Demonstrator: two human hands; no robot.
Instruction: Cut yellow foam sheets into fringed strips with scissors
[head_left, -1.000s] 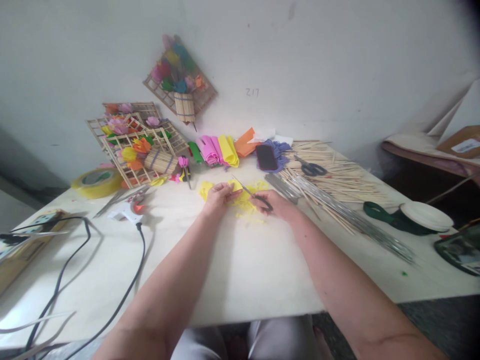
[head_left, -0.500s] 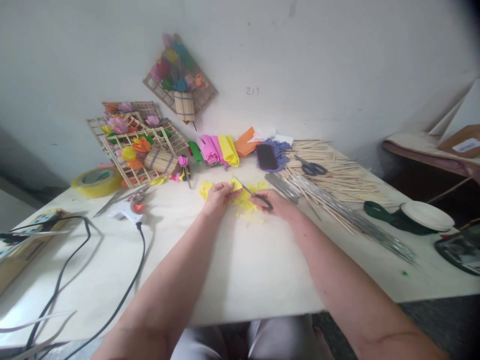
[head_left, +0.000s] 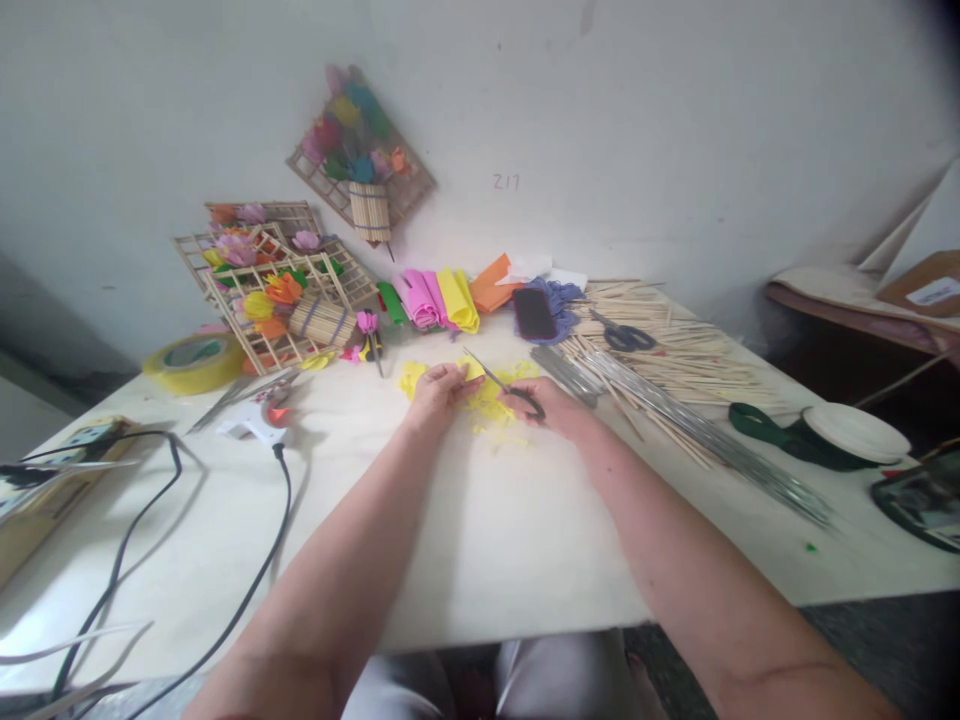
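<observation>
Head view. Hands: two. The left hand point(head_left: 437, 393) has a narrow pinch on one yellow paper piece point(head_left: 473, 371), held over the table point(head_left: 517, 530) near its middle. The right hand point(head_left: 546, 405) is closed around the handles of one pair of dark-handled scissors point(head_left: 504, 384), blades pointing toward the paper and away from the body. Blade opening: cannot tell. Yellow scraps point(head_left: 491, 410) lie beneath and around both hands; too many and too small to count.

Counts, rear of table: one yellow roll point(head_left: 457, 299), one green roll point(head_left: 391, 303), pink rolls point(head_left: 421, 300) (at least two), orange paper point(head_left: 493, 285), one phone point(head_left: 534, 314) on blue yarn point(head_left: 566, 305). One more pair, the spare scissors point(head_left: 626, 336), lies on wooden sticks point(head_left: 682, 350), uncounted. Metal wires point(head_left: 697, 440) form a bundle at right, near one green tape roll point(head_left: 787, 440).

Left side: one clear yellowish tape roll point(head_left: 196, 364), one white glue gun point(head_left: 255, 425), one power strip point(head_left: 71, 470). Lattice frames with flowers: one wall frame point(head_left: 405, 195); leaning frames point(head_left: 277, 300), at least three, overlapping.

Against the earlier frame: both hands and the gripped pair hold nearly the same position. Surroundings match. Any slight turn of the held paper is too small to confirm.
</observation>
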